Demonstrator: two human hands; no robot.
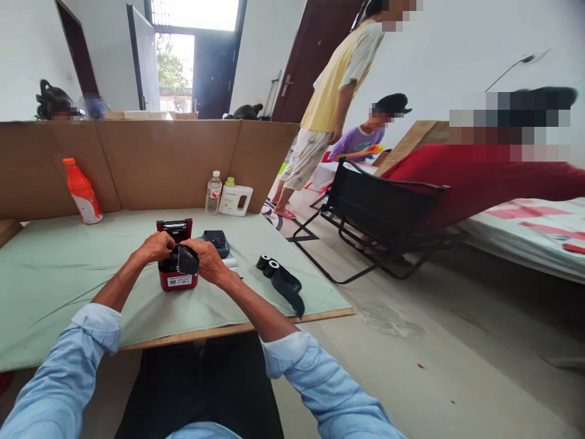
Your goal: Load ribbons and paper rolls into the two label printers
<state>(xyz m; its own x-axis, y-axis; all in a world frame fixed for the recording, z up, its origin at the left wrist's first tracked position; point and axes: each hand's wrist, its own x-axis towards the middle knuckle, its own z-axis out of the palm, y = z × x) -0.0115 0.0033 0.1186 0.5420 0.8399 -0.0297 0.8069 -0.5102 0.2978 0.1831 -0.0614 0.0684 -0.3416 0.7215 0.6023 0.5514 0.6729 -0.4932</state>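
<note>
A red and black label printer (178, 281) stands on the green-covered table with its lid raised. My left hand (161, 246) is over its left side, fingers closed at the inner end of a black ribbon (187, 261). From the right, my right hand (206, 260) grips the same ribbon, whose loose dark film hangs over the printer's front. The fingertips are partly hidden. Beside my right hand lie a dark boxy device (216, 242) and a small white roll (230, 263). Farther right are black ribbon rolls (273, 266) with white cores and a trailing strip.
A cardboard partition (169, 164) closes the table's back. Before it stand an orange bottle (83, 192), a clear bottle (213, 192) and a white jug (235, 200). Right of the table edge (315, 316), a person in red sits in a black folding chair (379, 198); others are behind.
</note>
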